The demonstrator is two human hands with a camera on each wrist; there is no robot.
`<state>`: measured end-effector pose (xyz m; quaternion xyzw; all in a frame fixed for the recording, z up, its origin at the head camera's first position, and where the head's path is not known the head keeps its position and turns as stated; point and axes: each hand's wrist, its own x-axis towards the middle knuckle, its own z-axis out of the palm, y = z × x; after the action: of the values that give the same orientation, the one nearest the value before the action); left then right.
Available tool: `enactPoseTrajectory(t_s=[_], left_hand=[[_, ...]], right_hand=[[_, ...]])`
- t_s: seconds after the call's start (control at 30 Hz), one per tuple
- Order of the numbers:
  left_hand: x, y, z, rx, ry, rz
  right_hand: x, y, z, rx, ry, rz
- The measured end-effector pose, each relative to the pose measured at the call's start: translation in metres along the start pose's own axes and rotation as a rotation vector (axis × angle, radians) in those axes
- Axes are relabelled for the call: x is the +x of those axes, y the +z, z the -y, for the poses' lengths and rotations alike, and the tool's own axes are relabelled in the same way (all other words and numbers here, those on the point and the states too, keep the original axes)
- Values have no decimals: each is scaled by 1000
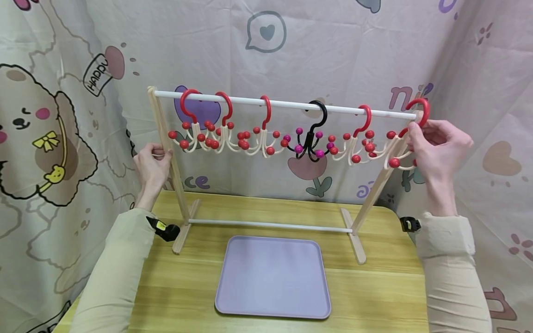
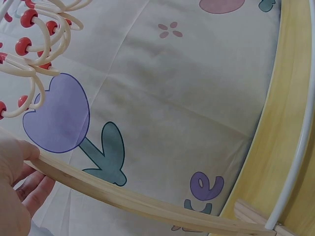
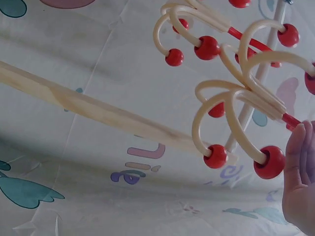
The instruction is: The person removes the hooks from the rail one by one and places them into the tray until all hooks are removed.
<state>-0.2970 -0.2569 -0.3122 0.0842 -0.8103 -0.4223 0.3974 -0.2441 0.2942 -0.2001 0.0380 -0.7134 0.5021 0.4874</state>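
A small wooden garment rack [image 1: 176, 175] with white rods stands on the table. My left hand [image 1: 154, 166] pinches its left post between thumb and fingers; the left wrist view shows the post [image 2: 123, 199] running away from that hand. At the rack's right end, my right hand [image 1: 441, 145] grips the red hook of a claw-shaped hanger [image 1: 424, 111] with cream prongs and red ball tips. This hanger [image 3: 246, 101] fills much of the right wrist view, fingers at its red stem. Several similar red-hooked hangers [image 1: 266, 115] and one black hanger [image 1: 310, 138] with magenta balls hang along the top rod [image 1: 287, 104].
A lilac tray [image 1: 272, 277] lies on the wooden table [image 1: 374, 296] in front of the rack. Behind it and at both sides hangs a printed curtain [image 1: 208, 37]. The lower white rod [image 1: 270, 225] joins the rack's two feet.
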Motion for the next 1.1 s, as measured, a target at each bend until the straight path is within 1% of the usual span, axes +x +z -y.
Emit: enactPoseTrajectory(t_s=[0.1, 0.13, 0.33, 0.43, 0.47, 0.6, 0.67, 0.8, 0.87, 1.1], left_hand=[[0, -1, 0, -1, -2, 1], [0, -1, 0, -1, -3, 2], [1, -2, 0, -5, -3, 13], [1, -2, 0, -1, -2, 14], [1, -2, 0, 0, -1, 14], [1, -2, 0, 2, 3, 15], [1, -2, 0, -1, 5, 16], [1, -1, 0, -4, 8, 17], [1, -1, 0, -4, 9, 17], [1, -2, 1, -5, 1, 24]], right_hand=[[0, -6, -2, 31, 13, 14], [-1, -7, -3, 57, 16, 18], [-6, -18, -8, 294, 55, 15], [-11, -23, -10, 355, 75, 12], [-13, -24, -11, 391, 78, 13], [-20, -26, -14, 474, 81, 26], [-24, -28, -15, 484, 93, 39], [-36, -30, -20, 424, 118, 86], [-43, -29, -23, 385, 124, 117], [-69, -19, -38, 360, 133, 254]])
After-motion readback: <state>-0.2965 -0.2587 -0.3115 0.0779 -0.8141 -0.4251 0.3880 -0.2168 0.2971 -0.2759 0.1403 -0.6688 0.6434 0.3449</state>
